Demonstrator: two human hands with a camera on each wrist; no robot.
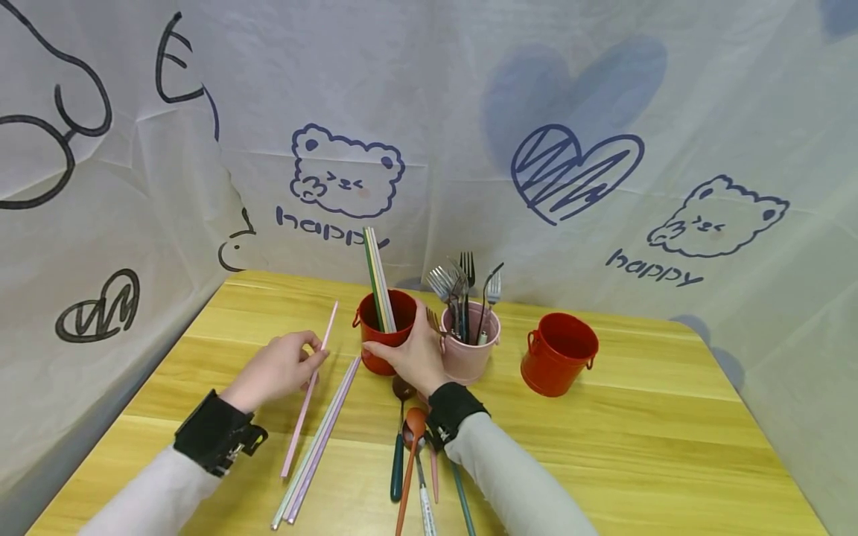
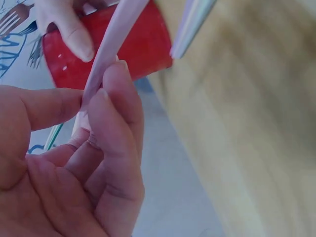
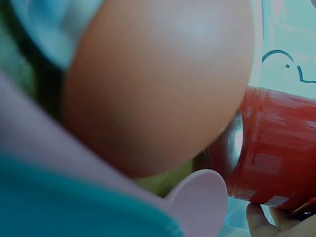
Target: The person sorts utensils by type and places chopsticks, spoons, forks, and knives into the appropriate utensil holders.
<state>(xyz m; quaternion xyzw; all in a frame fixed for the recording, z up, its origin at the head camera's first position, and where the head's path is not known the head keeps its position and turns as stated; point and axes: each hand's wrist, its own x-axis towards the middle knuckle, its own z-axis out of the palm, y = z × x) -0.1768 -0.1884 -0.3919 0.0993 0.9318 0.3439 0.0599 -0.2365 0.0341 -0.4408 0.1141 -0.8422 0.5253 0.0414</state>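
My left hand (image 1: 287, 365) pinches a pink chopstick (image 1: 306, 409) between thumb and fingertips; its thin shaft slants over the tabletop, left of the other chopsticks. With thumb across the front and fingers round the right side, my right hand (image 1: 417, 353) holds a small red bucket (image 1: 377, 356). Green, cream and white chopsticks (image 1: 380, 286) stand leaning inside that bucket. Close up in the left wrist view, the pink chopstick (image 2: 111, 47) crosses in front of the red bucket (image 2: 143, 47). Loose lilac and pale chopsticks (image 1: 322, 439) lie together between the two arms.
Several forks (image 1: 467, 272) stand in a pink bucket (image 1: 467, 361) right beside my right hand. Another red bucket (image 1: 559, 357) stands farther right. Spoons, including an orange spoon (image 1: 415, 423), lie under and beside my right forearm. A drawn-on cloth (image 1: 436, 149) hangs behind the wooden table (image 1: 657, 417).
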